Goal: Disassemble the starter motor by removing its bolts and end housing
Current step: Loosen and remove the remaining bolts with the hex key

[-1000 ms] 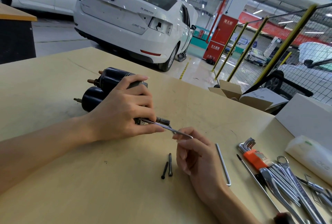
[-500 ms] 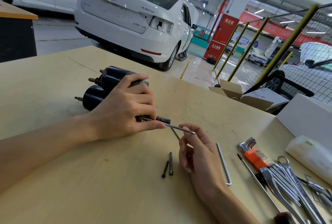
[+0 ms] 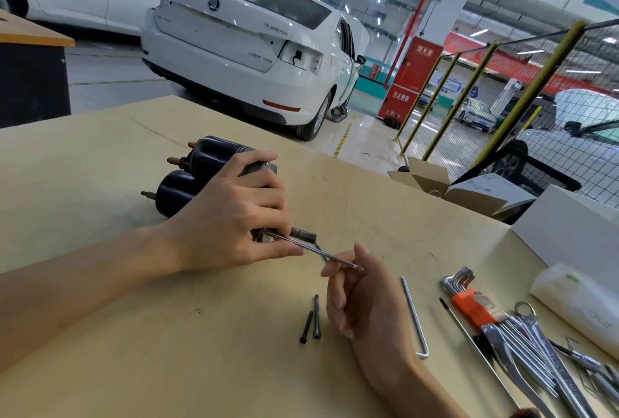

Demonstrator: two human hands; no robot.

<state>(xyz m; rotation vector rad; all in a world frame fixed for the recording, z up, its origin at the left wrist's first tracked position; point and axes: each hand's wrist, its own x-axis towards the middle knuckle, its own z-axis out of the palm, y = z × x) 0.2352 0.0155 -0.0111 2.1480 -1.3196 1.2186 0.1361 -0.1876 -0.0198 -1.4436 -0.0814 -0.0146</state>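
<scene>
The left hand (image 3: 231, 220) gripped the starter motor (image 3: 201, 169); the right hand (image 3: 355, 287) pinched a long bolt (image 3: 321, 252) drawn partly out. Next, I judged: pull it free.

Black starter motor (image 3: 201, 169) on a pale tan table (image 3: 100, 350); orange-holdered silver hex keys (image 3: 469, 300); white car (image 3: 254, 49).

Left hand (image 3: 231, 220) grips starter motor (image 3: 201, 169); right hand (image 3: 358, 297) pinches long bolt (image 3: 321, 252).
</scene>
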